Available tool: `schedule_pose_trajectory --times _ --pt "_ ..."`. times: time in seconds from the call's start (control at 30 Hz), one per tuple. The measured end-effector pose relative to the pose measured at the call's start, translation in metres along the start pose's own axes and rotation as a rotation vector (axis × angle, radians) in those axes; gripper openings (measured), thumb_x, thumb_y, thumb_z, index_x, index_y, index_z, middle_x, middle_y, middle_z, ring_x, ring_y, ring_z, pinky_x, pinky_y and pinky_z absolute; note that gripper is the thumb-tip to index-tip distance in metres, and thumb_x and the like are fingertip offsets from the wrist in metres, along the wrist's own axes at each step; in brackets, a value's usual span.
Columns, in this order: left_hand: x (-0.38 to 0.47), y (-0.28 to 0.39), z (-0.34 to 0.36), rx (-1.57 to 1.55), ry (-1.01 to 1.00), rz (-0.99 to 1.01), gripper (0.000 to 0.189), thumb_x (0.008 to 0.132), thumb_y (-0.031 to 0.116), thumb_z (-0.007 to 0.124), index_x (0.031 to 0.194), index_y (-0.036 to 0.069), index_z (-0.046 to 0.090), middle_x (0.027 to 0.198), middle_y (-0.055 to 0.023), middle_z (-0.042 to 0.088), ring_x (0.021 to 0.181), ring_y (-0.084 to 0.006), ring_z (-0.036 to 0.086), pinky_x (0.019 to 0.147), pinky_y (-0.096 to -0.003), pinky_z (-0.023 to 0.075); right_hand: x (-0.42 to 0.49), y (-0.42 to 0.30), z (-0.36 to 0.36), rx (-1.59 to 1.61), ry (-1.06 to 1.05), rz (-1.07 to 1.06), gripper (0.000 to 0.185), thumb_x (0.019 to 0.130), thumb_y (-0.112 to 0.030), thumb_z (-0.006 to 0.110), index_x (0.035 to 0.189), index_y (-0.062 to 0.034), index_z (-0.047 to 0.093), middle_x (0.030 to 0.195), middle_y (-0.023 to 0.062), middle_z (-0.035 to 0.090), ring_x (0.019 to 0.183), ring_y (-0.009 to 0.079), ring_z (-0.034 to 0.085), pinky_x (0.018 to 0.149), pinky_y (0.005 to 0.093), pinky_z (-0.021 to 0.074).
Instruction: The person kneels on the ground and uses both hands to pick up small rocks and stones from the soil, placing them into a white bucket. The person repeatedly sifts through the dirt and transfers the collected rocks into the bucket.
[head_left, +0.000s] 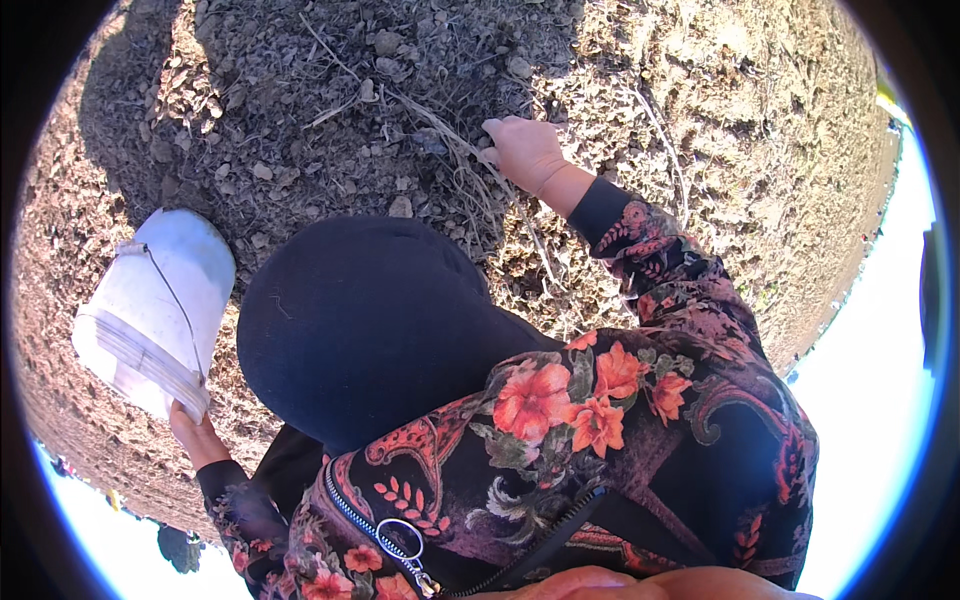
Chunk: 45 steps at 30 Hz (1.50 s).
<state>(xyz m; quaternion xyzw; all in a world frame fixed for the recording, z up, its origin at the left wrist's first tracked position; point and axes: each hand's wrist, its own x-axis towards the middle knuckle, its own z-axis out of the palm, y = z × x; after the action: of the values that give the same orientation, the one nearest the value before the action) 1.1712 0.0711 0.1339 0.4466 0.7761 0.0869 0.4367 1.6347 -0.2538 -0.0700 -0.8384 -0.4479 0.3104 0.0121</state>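
At the left, my left hand (196, 433) grips the rim of a white plastic bucket (161, 307) that lies tilted on its side, its wire handle hanging across it. The fingers inside the bucket's mouth are hidden. My right hand (525, 152) is low over the soil at upper centre, its fingers curled beside dry plant stalks (442, 127). Whether it holds a stalk or anything else cannot be told. The bucket's contents do not show.
Dry, cloddy soil (300, 97) with straw and small clods spreads all around. Another thin dry stalk (664, 139) lies to the right. My bent knee in dark cloth (360, 322) stands between the two hands. Shadows cover much of the ground ahead.
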Motion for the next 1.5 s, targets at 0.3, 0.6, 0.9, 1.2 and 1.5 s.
schedule_pose_trajectory --times 0.3,0.6,0.9,1.2,1.5 --pt "-0.004 -0.042 -0.039 0.167 -0.178 0.197 0.047 0.097 0.023 0.036 0.131 -0.009 0.042 0.128 -0.0161 0.048 0.121 -0.0230 0.047 0.106 -0.0357 0.0377 -0.024 0.029 -0.008 0.602 0.064 0.137 0.014 0.083 -0.017 0.065 0.089 -0.0072 0.058 0.083 0.0051 0.061 0.072 0.0155 0.062 0.063 0.0301 0.0505" --pt "-0.006 -0.075 -0.061 0.154 -0.273 0.236 0.048 0.096 0.026 0.041 0.130 -0.008 0.041 0.128 -0.0146 0.047 0.120 -0.0224 0.047 0.106 -0.0339 0.0383 -0.121 0.028 0.034 1.490 -0.128 0.325 0.011 0.085 -0.016 0.069 0.094 -0.0093 0.065 0.080 0.0001 0.063 0.067 0.0100 0.059 0.057 0.0207 0.0462" --pt "0.027 -0.101 -0.064 -0.081 -0.152 0.065 0.028 0.094 0.014 0.048 0.110 -0.007 0.059 0.100 -0.0147 0.065 0.083 -0.0209 0.063 0.074 -0.0294 0.0531 -0.119 -0.018 0.071 -0.092 0.179 -0.070 0.025 0.076 -0.005 0.060 0.101 -0.0085 0.060 0.088 0.0096 0.056 0.084 0.0265 0.063 0.067 0.0356 0.0534" --pt "0.037 -0.104 -0.077 -0.047 -0.203 0.091 0.033 0.095 0.012 0.042 0.117 -0.010 0.054 0.108 -0.0175 0.063 0.095 -0.0239 0.061 0.084 -0.0332 0.0518 -0.130 -0.045 0.104 0.093 0.272 -0.119 0.023 0.076 -0.001 0.058 0.098 -0.0034 0.056 0.093 0.0137 0.055 0.084 0.0314 0.062 0.067 0.0389 0.0528" --pt "0.040 -0.110 -0.090 0.021 -0.285 0.118 0.039 0.096 0.011 0.036 0.124 -0.012 0.050 0.115 -0.0203 0.061 0.107 -0.0269 0.060 0.093 -0.0370 0.0506 -0.138 0.011 0.048 1.710 0.046 0.359 0.020 0.088 -0.014 0.064 0.107 -0.0067 0.061 0.091 0.0014 0.062 0.076 0.0112 0.061 0.065 0.0245 0.0515"
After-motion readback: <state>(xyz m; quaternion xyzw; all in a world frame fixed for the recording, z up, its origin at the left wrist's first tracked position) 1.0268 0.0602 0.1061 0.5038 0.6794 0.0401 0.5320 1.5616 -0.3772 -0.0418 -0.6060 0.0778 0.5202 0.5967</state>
